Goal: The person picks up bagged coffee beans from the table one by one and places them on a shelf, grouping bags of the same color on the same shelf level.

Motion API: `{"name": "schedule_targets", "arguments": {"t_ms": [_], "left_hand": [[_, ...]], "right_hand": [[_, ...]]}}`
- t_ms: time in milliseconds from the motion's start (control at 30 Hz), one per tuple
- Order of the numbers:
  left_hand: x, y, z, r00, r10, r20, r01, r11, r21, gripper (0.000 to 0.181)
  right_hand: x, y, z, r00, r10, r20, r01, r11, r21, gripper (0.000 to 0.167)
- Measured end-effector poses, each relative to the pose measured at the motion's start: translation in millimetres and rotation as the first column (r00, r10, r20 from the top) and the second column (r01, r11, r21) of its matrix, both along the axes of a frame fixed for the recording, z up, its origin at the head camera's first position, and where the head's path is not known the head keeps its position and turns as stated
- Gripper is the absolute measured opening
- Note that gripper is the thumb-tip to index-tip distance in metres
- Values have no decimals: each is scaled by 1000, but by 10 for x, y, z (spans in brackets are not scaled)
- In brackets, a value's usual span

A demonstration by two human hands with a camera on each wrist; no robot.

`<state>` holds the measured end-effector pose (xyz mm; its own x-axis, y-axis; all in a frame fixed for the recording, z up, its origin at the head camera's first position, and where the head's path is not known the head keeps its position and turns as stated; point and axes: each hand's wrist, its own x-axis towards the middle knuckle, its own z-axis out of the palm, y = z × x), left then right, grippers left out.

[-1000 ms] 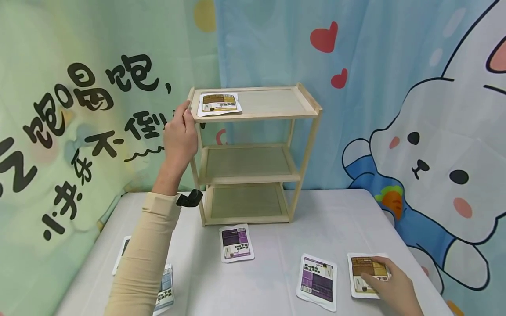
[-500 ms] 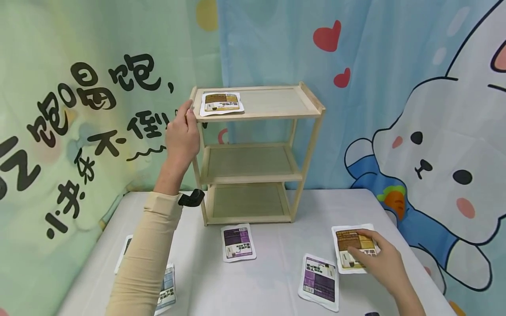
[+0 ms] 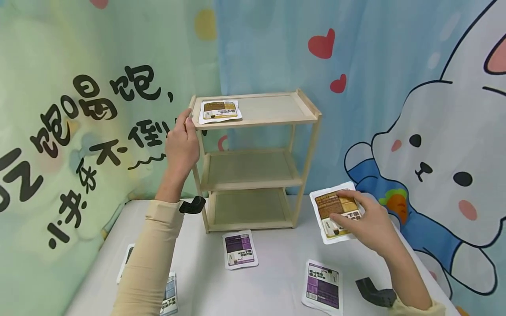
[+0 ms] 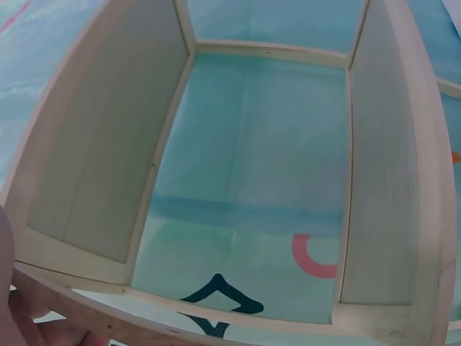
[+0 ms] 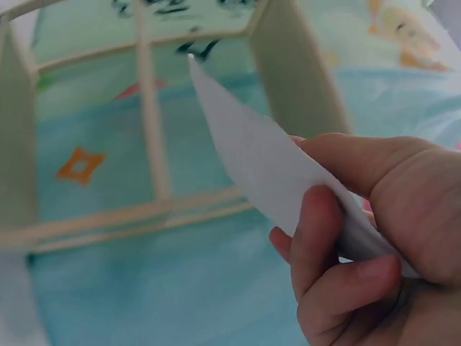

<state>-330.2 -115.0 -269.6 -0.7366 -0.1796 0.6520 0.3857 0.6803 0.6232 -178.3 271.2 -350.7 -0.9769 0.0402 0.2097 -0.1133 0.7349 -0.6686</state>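
My left hand [image 3: 182, 147] grips the upper left corner of a three-tier wooden shelf [image 3: 272, 107]. In the left wrist view the shelf frame [image 4: 270, 52] fills most of the picture, with the fingers partly hidden at lower left. A brown-and-white packet [image 3: 219, 109] lies at the left end of the top tier. Right of the shelf, my right hand [image 3: 371, 221] pinches a similar brown-and-white packet [image 3: 332, 206] in the air above the table. The right wrist view shows the held packet's plain white back [image 5: 266, 169], with thumb and fingers on either side.
On the white tablecloth [image 3: 276, 267] lie a purple packet [image 3: 240, 250] before the shelf and another purple packet [image 3: 323, 287] at front right. A blue packet [image 3: 170, 296] and a white-edged packet [image 3: 125, 261] are partly behind the left forearm. A printed curtain [image 3: 261, 52] hangs behind.
My right hand has lifted the brown-and-white packet off the table and carried it up and leftward, towards the shelf. The left hand keeps its grip on the shelf corner. The view has shifted slightly.
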Motion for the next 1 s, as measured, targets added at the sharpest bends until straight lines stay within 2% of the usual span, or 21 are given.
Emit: {"name": "schedule_targets", "arguments": {"t_ms": [67,167,433,500,833,1000], "left_hand": [[6,-7,-19,1000,6,20,-6,1000,-5,47],[1,11,-47,999,-15,36,16,1000,-10,47],[-14,7,-21,1000,6,-22,-5,1000,7,45],[-19,-8,1,999,7,-39,-7,1000,12,45],[-37,-9,-8,999,2,-38,-1,1000,27,47],[-17,7,-5,1000,9,-10,-9,999,35,47]], "right_hand": [[-7,-79,100,1000,19,-16,-20,1000,-20,67],[-3,-168,214,999,42,-35,-44,997,-61,65],[-117,-409,478,993,77,-94,-90,985,-146,62],[-140,-460,573,990,91,-109,-106,984,-145,61],[-196,-660,1063,981,106,-165,-126,985,-117,57],[-291,-796,1320,979,97,-179,-123,982,-146,55]]}}
